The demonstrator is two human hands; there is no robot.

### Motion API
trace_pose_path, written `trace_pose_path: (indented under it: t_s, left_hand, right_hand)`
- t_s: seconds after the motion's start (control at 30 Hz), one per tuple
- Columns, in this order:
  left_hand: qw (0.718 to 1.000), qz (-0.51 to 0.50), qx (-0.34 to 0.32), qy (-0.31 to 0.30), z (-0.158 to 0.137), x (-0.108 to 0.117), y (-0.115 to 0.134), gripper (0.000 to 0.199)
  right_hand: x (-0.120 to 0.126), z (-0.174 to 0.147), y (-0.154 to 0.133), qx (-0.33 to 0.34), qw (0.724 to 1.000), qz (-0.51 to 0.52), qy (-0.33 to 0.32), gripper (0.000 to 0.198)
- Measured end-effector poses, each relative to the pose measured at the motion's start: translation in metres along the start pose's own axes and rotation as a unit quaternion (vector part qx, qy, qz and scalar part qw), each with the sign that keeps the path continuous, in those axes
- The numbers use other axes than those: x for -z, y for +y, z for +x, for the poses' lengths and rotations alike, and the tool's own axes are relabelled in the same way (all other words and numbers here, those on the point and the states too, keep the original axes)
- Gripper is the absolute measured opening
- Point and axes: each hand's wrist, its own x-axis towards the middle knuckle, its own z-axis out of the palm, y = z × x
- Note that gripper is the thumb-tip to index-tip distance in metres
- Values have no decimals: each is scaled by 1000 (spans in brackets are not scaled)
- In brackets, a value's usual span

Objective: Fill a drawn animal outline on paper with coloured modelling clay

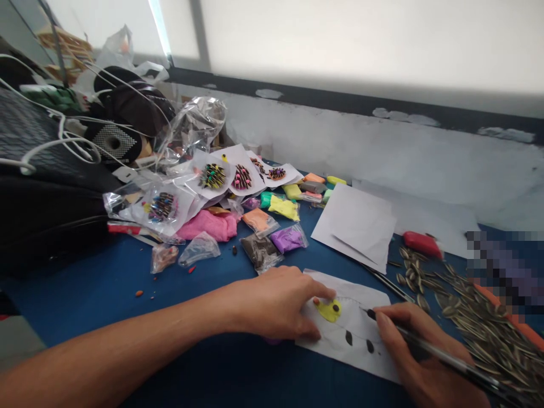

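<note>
A small white sheet of paper (368, 288) lies on the blue tabletop. On it is a flattened yellow clay piece (327, 313) with a dark round dot and an orange bit at its tip. A thin drawn outline runs from the yellow piece, and two dark leaf-shaped pieces (349, 338) sit below the line. My left hand (278, 303) holds the sheet down at its left side, fingers apart, index fingertip just above the yellow clay. My right hand (419, 354) grips a pen (446, 358), its tip at the outline on the paper's right part.
Sunflower seeds (484, 317) are heaped at the right, near a red clay block (422, 243). Blank paper sheets (357, 221) lie behind my hands. Bagged coloured clay (289, 238) and seed-decorated papers (242, 175) fill the middle left. A black bag (46, 209) stands at far left.
</note>
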Motion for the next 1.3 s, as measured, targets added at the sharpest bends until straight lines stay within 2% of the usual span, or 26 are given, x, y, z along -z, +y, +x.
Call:
trace_pose_path:
  t_s: [0.23, 0.5, 0.87, 1.03, 1.3]
  left_hand:
    - [1000, 7, 1, 0, 0, 1, 1, 62]
    - [1000, 9, 0, -1, 1, -1, -1, 64]
    - [1000, 16, -2, 0, 1, -2, -1, 64]
    - [1000, 19, 3, -2, 0, 0, 0, 63]
    - [1000, 19, 1, -5, 0, 0, 0, 64]
  right_hand:
    - [3, -5, 8, -17, 1000, -24, 7, 16]
    - [3, 2, -2, -15, 999, -12, 31, 21]
    - [1, -2, 5, 0, 1000, -23, 1, 19]
    - [1, -4, 9, -10, 999, -30, -18, 15]
    - [2, -5, 7, -25, 999, -20, -16, 20]
